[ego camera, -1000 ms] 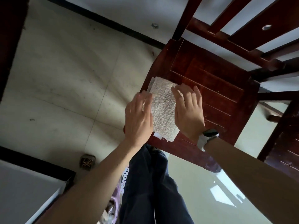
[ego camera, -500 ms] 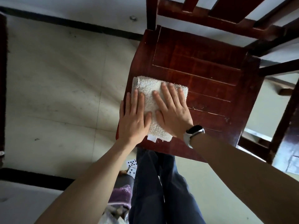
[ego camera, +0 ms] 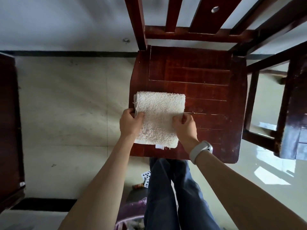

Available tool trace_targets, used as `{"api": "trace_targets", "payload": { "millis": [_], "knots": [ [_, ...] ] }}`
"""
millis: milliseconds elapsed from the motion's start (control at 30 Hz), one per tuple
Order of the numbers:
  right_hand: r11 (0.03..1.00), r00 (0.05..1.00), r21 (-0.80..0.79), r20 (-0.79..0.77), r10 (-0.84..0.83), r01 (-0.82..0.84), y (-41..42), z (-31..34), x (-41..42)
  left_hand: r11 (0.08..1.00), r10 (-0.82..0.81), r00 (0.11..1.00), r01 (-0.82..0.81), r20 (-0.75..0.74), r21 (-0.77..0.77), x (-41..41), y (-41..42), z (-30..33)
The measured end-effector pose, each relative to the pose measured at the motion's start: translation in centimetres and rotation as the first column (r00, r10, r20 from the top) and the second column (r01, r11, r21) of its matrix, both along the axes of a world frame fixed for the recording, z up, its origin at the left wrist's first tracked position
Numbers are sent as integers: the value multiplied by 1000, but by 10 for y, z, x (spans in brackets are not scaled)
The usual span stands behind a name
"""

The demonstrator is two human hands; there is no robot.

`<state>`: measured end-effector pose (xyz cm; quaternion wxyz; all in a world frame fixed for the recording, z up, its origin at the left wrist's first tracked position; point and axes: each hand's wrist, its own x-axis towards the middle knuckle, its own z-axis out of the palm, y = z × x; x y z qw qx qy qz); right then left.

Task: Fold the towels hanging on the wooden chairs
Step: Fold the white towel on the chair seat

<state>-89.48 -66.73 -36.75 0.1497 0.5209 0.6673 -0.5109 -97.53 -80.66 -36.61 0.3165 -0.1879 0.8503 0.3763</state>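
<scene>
Half a second ago both palms lay flat on top of the towel; now both hands have slid out to its sides and taken hold of it. The left hand (ego camera: pixel 130 122) grips the left edge of the folded white towel (ego camera: pixel 160 112), thumb on top and fingers curled under the layered edge. The right hand (ego camera: pixel 185 126) pinches the right edge, thumb on the cloth and fingers bent round the fold. The towel lies folded into a thick rectangle on the seat of the wooden chair (ego camera: pixel 207 90), at the seat's front left corner, its left side reaching the seat's left edge and a small tag at its near edge. A pale wristband (ego camera: pixel 200 151) sits on the right wrist. Below the seat's front edge show the person's dark trousers (ego camera: pixel 174 196), and playing cards (ego camera: pixel 146 175) lie on the pale tiled floor (ego camera: pixel 66 113). A second wooden chair (ego camera: pixel 292 113) stands just beside the first, on its right.
</scene>
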Motion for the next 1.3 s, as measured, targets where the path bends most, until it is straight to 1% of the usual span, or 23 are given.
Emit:
{"api": "trace_targets", "payload": {
  "millis": [67,133,200,333,400,433,500,567,667,767,900,1033,1133,1200,1300],
  "knots": [
    [998,1000,-54,-4,-17,16,1,-1,-2,997,21,999,-25,50,71,-4,0,0],
    [994,998,-93,-30,-61,58,3,3,-2,991,16,998,-24,59,129,-6,0,6],
    [993,994,-94,-78,-72,65,6,11,3,987,-17,998,8,56,158,-4,0,15],
    [994,984,-92,-160,-80,66,17,35,25,976,-104,984,73,142,207,7,5,39],
    [990,975,-101,-190,-114,96,26,51,40,969,-154,976,118,155,218,17,12,55],
    [989,971,-98,-200,-132,114,31,60,49,964,-174,977,143,125,226,23,18,64],
    [985,961,-89,-221,-164,148,44,81,67,953,-237,972,233,-4,195,37,34,84],
    [980,951,-98,-244,-190,171,60,104,88,932,-314,938,334,-148,142,54,57,109],
    [970,922,-56,-302,-242,236,84,142,128,887,-404,879,444,-253,127,87,101,148],
    [938,872,1,-367,-323,348,116,176,176,815,-501,797,566,-337,126,122,150,183],
    [851,786,48,-414,-460,523,158,213,257,667,-655,664,732,-360,138,182,220,220],
    [746,687,66,-452,-570,662,210,249,357,546,-746,559,824,-361,149,268,303,250],
    [673,653,127,-427,-626,728,245,278,439,455,-786,490,871,-377,184,347,359,274],
    [611,609,150,-425,-670,777,265,296,495,359,-817,421,906,-394,223,399,393,289],
    [482,519,200,-424,-743,853,285,312,570,207,-862,303,942,-406,264,472,439,310]
  ]
}}
